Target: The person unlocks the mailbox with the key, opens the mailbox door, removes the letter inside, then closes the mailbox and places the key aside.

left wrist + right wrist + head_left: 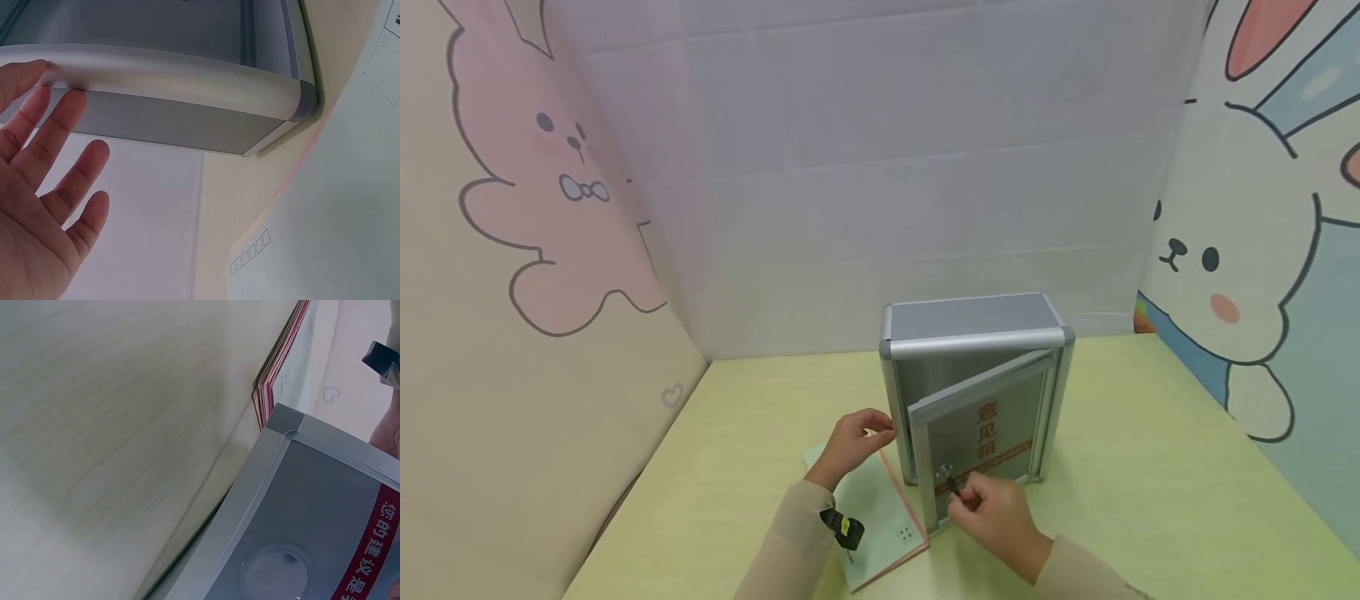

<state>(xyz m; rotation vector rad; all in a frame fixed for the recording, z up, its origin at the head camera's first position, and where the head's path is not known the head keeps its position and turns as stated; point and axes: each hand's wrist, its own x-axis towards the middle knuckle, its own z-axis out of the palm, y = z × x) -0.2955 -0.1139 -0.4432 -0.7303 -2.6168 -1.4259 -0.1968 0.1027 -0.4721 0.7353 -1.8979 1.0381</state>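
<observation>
A grey suggestion box [974, 317] with silver metal edges stands upright, its front door [985, 442] swung partly open. Red characters and a red band mark the door. My right hand [996, 512] pinches a black-headed key [952, 483] at the lock [943, 472] near the door's free edge. The left hand [855, 442] is at the box's left side; in the left wrist view, thumb and fingertips [76, 100] rest at the metal edge [187, 78], the other fingers loosely spread. In the right wrist view the door [312, 506] shows up close, with the key out of sight.
A stack of pale envelopes [872, 517] with pink edges lies under the left forearm, close to the box's left front corner. All this is on a light wood-grain table [1150, 467]. White cloth [880, 167] hangs behind, and rabbit-printed panels [1240, 275] flank both sides.
</observation>
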